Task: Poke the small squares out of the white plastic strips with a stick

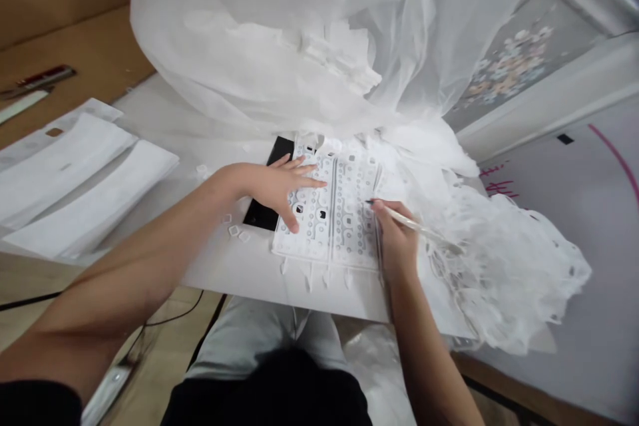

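Observation:
A white moulded rubber sheet (344, 213) with rows of small buttons and cut-outs lies on a black mat (262, 216) on the white board (234, 273). My left hand (279, 185) rests flat on the sheet's left half, fingers spread, pressing it down. My right hand (397, 236) grips a thin white pen-like tool (419, 228); its dark tip touches the sheet's right half. A few small white cut-out pieces (234, 229) lie just left of the mat.
A big clear plastic bag (309, 33) of white parts looms behind the sheet. A heap of white trimmed webbing (504, 266) lies at the right. Flat white packets (74, 180) lie at the left, with a red-handled tool (42, 76) beyond them. A cable (170, 316) hangs below the board.

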